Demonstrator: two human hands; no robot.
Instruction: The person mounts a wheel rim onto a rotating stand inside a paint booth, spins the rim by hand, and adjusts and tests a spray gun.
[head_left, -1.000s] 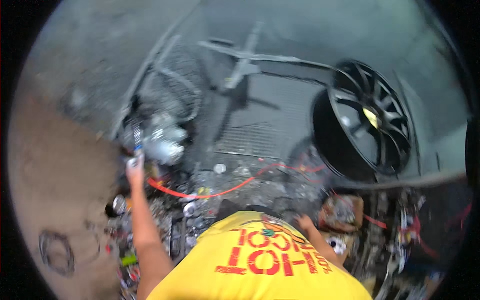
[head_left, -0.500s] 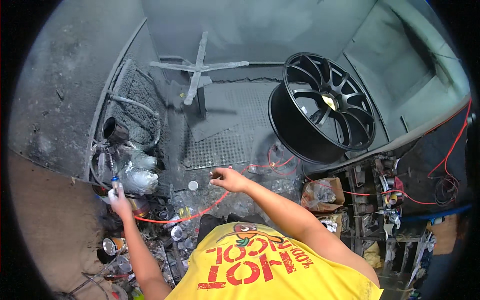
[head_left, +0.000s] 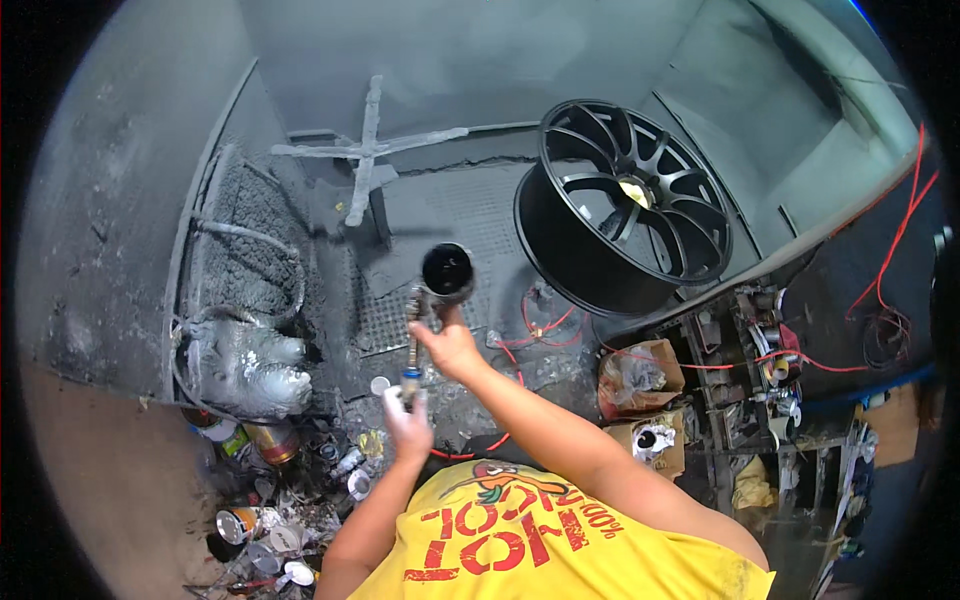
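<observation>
The spray gun (head_left: 414, 312), as it appears to be, is in front of the body, over the floor grating (head_left: 385, 322), supported by both hands. The step in hand is judged to be two-handed handling of the gun: the right hand (head_left: 450, 346) is closed around its body just below the cup (head_left: 447, 272), with some fingers hidden behind it, and the left hand (head_left: 408, 420) is closed around the lower end at the blue-ringed coupling (head_left: 411, 374). Any further move would call for a firm hold at both points, the cup's mouth kept uppermost, and slack in the red hose (head_left: 512, 352); whether that hose joins the coupling cannot be told, because the left hand covers the lower end. The cup is round, open-topped and dark inside, with a stained, greyish rim; its fill level cannot be read. The gun's metal body is narrow, dull and coated in places. Beyond the gun, to the right, a black multi-spoke wheel (head_left: 575, 245) stands tilted, well apart from both hands, its support hidden. Ahead and to the left is a grey-coated cross-shaped stand (head_left: 367, 151). Farther left lies a silvery wrapped bundle (head_left: 245, 362), with an open cardboard box (head_left: 668, 368) on the right.
</observation>
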